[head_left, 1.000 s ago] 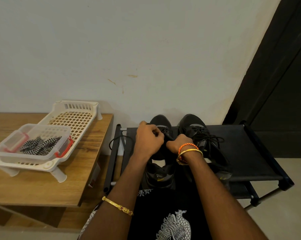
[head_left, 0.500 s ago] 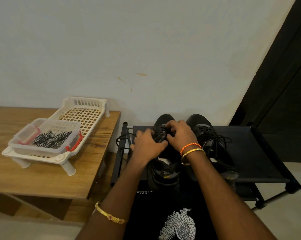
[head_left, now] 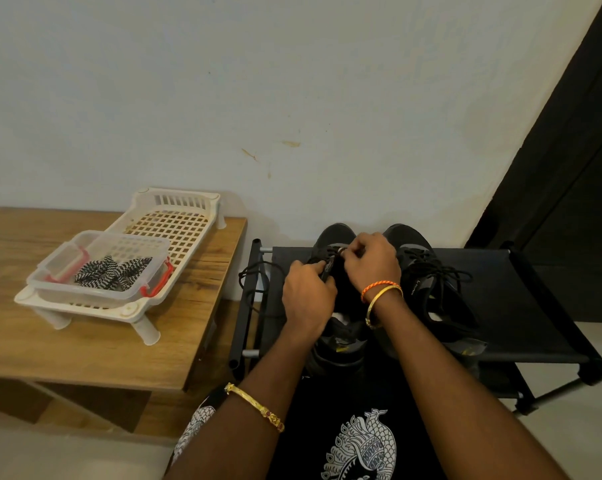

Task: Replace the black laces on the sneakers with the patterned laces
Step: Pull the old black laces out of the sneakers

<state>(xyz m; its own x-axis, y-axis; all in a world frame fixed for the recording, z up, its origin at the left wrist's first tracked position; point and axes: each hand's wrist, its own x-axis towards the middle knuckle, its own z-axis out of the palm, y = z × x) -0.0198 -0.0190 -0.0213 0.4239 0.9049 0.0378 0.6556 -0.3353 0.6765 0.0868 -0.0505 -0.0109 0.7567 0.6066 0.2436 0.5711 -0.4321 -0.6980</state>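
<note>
Two black sneakers stand side by side on a black shoe rack (head_left: 521,306). My left hand (head_left: 306,299) grips the left sneaker (head_left: 337,344) at its lacing. My right hand (head_left: 372,261) pinches the black lace (head_left: 254,271) near the toe end of that shoe. A loose loop of this lace trails off to the left over the rack's edge. The right sneaker (head_left: 431,285) still has its black lace tied. The black-and-white patterned laces (head_left: 109,273) lie in a clear plastic box (head_left: 67,289) on the left.
The clear box sits in a cream plastic basket tray (head_left: 175,223) on a wooden table (head_left: 102,348) left of the rack. A white wall stands behind, and a dark door (head_left: 569,202) is at the right.
My right hand has moved forward from the shoe's middle to the toe end of the lacing. My left hand stays on the left sneaker. The camera view has shifted a little.
</note>
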